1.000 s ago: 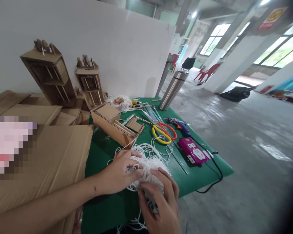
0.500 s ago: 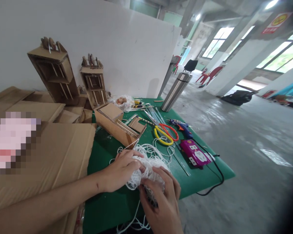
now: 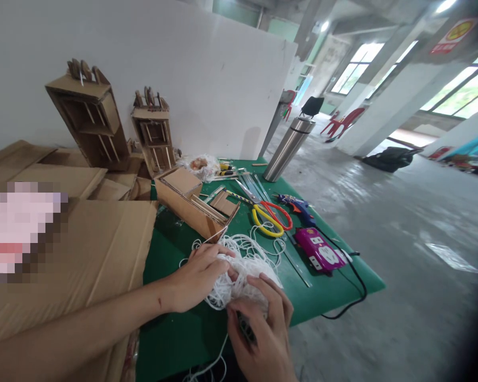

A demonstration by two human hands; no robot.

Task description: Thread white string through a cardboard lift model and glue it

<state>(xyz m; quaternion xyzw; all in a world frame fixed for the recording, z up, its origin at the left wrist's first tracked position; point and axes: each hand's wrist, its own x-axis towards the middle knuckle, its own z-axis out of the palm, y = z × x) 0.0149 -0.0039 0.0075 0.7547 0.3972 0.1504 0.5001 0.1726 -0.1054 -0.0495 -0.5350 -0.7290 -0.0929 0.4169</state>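
A tangled bundle of white string point(image 3: 242, 265) lies on the green table point(image 3: 175, 329) near its front edge. My left hand point(image 3: 197, 276) comes in from the left and its fingers are curled into the tangle. My right hand point(image 3: 263, 329) is closed on the lower side of the same bundle, and a small dark object that I cannot make out shows under its fingers. Loose loops of string spread out toward the scissors, and one strand hangs over the front edge.
Behind the string stand a cardboard box model point(image 3: 191, 204), yellow and red scissors point(image 3: 269, 217), a blue glue gun point(image 3: 298, 206), a purple power strip point(image 3: 318, 250) with a black cord and a steel flask point(image 3: 289, 148). Flat cardboard sheets point(image 3: 83, 254) and two cardboard shelf models point(image 3: 90, 114) fill the left.
Both hands stay on the string bundle and shift their fingers slightly. My right hand has drawn a little nearer to me. The view has drifted slightly.
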